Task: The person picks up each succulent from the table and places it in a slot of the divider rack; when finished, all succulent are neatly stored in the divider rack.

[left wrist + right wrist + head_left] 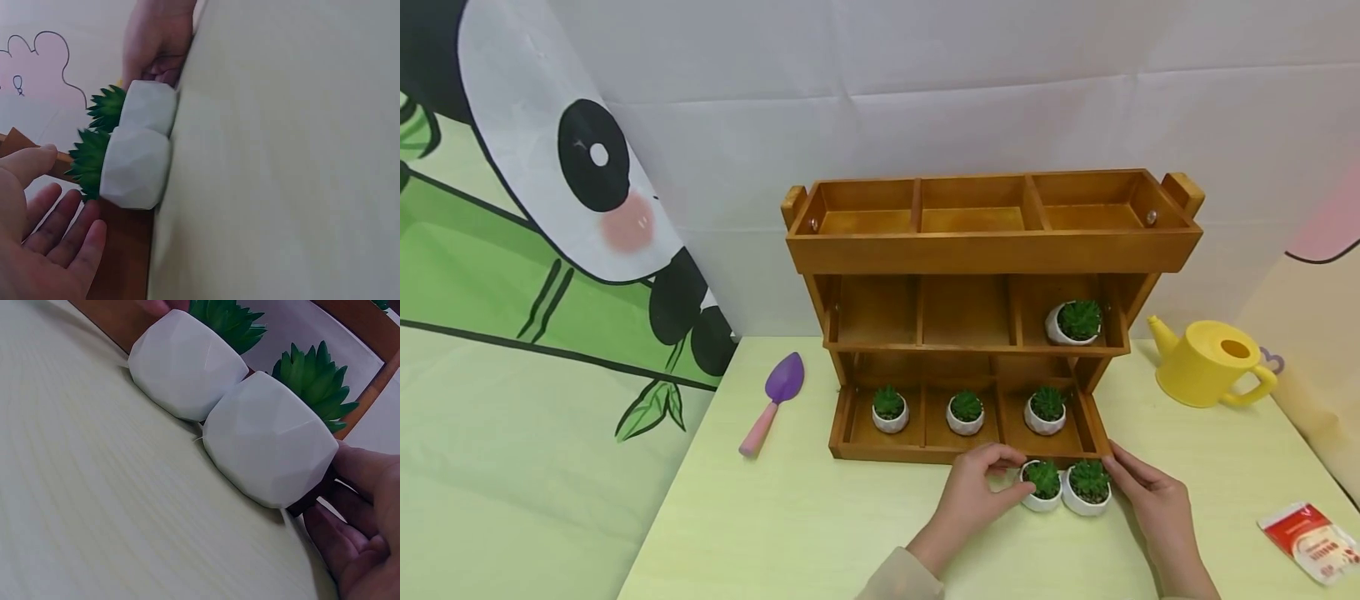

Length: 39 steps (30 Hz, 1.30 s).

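At the near edge of the shelf (992,254), the left hand (973,490) and right hand (1159,508), fingers loosely released, flank a left plant (1042,483) and a right plant (1087,487).

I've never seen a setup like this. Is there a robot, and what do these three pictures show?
No robot here: just a person's bare left hand and right hand. The widest picture comes from a head-worn camera; the other two come from wrist-worn ones. On the pale table stand a wooden shelf and, in front of it, two potted plants. A trowel lies to the shelf's left; a yellow watering can and a packet are to its right. Four more plants sit in the shelf. Neither hand clearly grips anything: the left is at one front plant, the right beside the other; contact is hard to judge.
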{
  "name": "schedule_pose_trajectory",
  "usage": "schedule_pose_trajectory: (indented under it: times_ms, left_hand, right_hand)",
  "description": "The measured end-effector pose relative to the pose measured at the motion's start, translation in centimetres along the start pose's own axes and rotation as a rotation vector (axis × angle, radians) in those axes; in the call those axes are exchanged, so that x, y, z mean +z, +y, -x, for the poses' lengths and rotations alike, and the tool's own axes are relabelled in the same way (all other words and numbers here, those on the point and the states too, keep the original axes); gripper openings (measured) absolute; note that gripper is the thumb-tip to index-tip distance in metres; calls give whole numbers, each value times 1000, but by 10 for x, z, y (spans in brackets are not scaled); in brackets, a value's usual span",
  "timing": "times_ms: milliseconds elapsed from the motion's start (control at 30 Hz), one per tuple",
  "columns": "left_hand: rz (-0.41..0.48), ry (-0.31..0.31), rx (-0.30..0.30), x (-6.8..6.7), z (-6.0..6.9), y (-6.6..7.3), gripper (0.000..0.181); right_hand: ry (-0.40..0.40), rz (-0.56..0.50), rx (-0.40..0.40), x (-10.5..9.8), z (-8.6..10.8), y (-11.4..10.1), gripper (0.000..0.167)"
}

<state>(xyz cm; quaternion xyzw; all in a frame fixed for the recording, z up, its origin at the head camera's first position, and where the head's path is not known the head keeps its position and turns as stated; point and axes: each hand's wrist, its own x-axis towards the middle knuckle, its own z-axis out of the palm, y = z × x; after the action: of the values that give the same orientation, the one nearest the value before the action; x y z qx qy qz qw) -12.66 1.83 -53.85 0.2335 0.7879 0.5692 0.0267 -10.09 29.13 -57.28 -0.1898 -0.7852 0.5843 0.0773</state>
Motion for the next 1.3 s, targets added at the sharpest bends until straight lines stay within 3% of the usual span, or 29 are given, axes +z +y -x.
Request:
schedule_pose_trajectory:
  times_ms: [267, 533, 900, 1100, 1300]
  left_hand:
    - [-189, -31, -1, 10, 4, -10, 47]
    - [-368, -36, -31, 17, 4, -5, 64]
    - [-441, 9, -152, 36, 3, 0, 69]
    - [-456, 58, -130, 40, 4, 0, 66]
    - [-400, 79, -124, 40, 4, -5, 63]
  right_hand:
    - [-4, 9, -2, 0, 0, -1, 56]
    - [-5, 8, 1, -1, 0, -2, 57]
    - [12, -11, -59, 2, 4, -4, 53]
    - [14, -34, -75, 2, 3, -4, 52]
    - [18, -62, -64, 3, 2, -3, 51]
